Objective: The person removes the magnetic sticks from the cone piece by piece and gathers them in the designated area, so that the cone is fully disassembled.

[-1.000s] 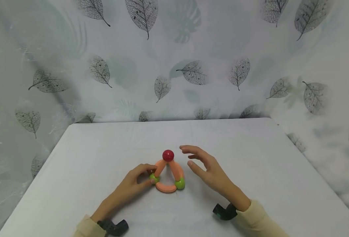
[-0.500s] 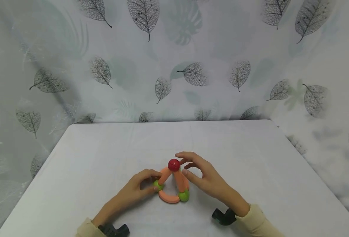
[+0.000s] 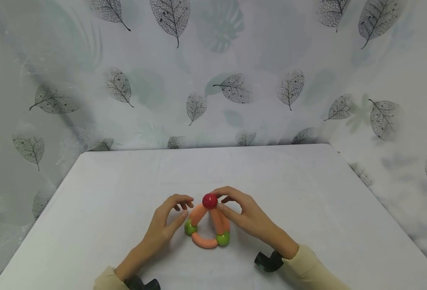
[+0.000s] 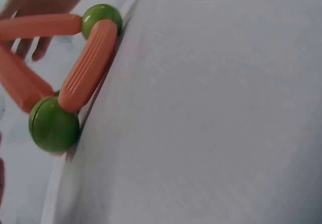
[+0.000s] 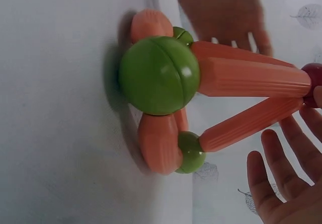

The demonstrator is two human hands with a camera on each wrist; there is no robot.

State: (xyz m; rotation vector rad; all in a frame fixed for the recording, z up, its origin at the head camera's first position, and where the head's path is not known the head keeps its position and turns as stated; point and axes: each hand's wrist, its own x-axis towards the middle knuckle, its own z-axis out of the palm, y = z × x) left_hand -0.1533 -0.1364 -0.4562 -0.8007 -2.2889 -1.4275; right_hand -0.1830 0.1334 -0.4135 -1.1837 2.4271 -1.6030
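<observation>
A pyramid of orange rods, ribbed along their length, stands on the white table. Green balls join the rods at the base, and a red ball tops it. My right hand pinches the red ball between thumb and index finger; in the right wrist view its other fingers are spread beside the rods. Left of the pyramid, my left hand is held apart from it, fingers loosely bent around nothing. The left wrist view shows two green balls and the rods between them.
The white tabletop stretches around the pyramid on every side. Behind and beside it hangs a pale curtain printed with leaves. A black wrist camera sits under the right wrist, another under the left.
My left hand has let go of the pyramid's left side and drawn back a little. My right hand has come in from the right and now pinches the red ball.
</observation>
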